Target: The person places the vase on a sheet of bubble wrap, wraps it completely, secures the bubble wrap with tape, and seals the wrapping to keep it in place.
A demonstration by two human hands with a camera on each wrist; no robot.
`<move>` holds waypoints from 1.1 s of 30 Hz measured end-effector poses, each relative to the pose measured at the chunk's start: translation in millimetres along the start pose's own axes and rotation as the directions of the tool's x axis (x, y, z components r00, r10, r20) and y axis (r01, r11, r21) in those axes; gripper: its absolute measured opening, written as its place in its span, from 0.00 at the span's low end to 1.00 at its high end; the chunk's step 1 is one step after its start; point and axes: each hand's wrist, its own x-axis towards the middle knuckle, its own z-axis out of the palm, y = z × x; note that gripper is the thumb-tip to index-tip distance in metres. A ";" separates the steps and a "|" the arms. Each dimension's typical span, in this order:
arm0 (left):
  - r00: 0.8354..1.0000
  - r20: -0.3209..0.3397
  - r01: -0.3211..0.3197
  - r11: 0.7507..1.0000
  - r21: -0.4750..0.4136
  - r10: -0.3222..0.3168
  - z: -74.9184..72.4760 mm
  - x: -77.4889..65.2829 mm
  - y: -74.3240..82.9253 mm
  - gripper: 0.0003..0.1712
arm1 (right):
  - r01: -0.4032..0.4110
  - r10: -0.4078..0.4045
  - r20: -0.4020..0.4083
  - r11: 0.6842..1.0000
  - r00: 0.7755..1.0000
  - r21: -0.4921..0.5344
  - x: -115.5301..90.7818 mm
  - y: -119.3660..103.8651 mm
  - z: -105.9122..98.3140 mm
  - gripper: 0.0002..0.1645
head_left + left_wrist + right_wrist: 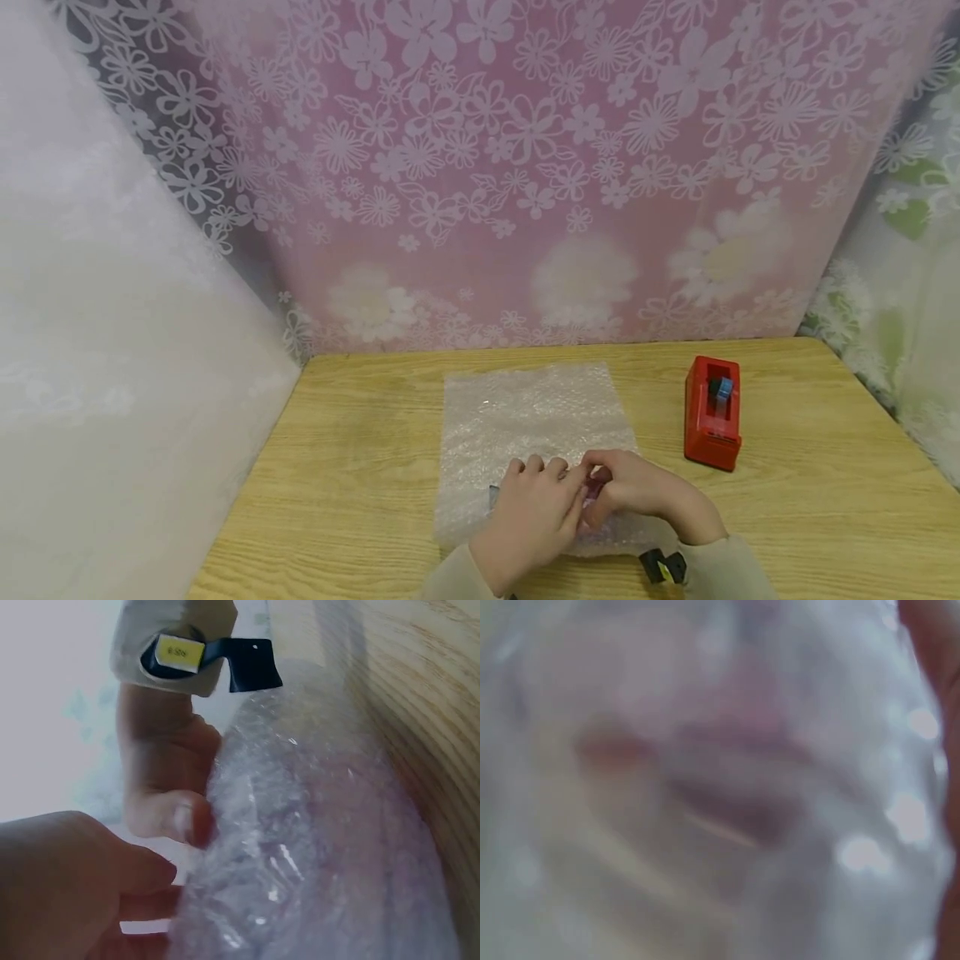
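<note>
A sheet of clear bubble wrap (532, 417) lies on the table, its near part folded up over a pinkish thing (595, 492) whose kind is hidden. My left hand (534, 510) grips the folded wrap from the left, fingers over its top. From the right, my right hand (637, 485) curls its fingers and thumb on the wrap, close to the left fingertips. A small bluish-grey edge (492, 497) shows beside the left hand. In the left wrist view the bubble wrap (300, 825) bulges between hands and table. The right wrist view is blurred, filled by wrap (840, 885).
A red tape dispenser (712, 417) with a small blue-rimmed roll stands right of the wrap on the wooden table (337, 483). Floral curtains (480, 167) hang behind the table and along both sides. A black wrist mount (662, 567) sits by the right sleeve.
</note>
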 end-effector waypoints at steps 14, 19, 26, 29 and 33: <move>0.966 -0.260 0.100 0.924 0.370 -0.001 15.2 -49.9 39.5 0.49 | -0.024 0.025 0.010 0.999 1.000 -0.046 1.6 0.9 -3.1 0.26; 0.892 -0.450 0.155 0.916 0.371 0.031 44.3 -54.9 44.7 0.45 | -0.040 0.041 0.014 0.997 0.999 -0.066 4.9 0.2 -7.0 0.25; 0.950 -0.304 0.186 0.909 0.373 -0.070 48.5 -51.9 43.7 0.60 | -0.091 0.093 0.029 0.994 0.995 -0.064 13.0 -0.9 -8.2 0.24; 0.978 -0.165 0.181 0.909 0.376 -0.127 40.5 -48.7 44.7 0.71 | -0.097 0.100 0.031 0.993 0.995 -0.073 16.0 -0.3 -9.2 0.22; 0.986 -0.062 0.168 0.936 0.308 -0.157 31.5 -43.0 43.1 0.71 | -0.094 0.097 0.040 0.993 0.994 -0.071 18.4 -0.1 -10.8 0.22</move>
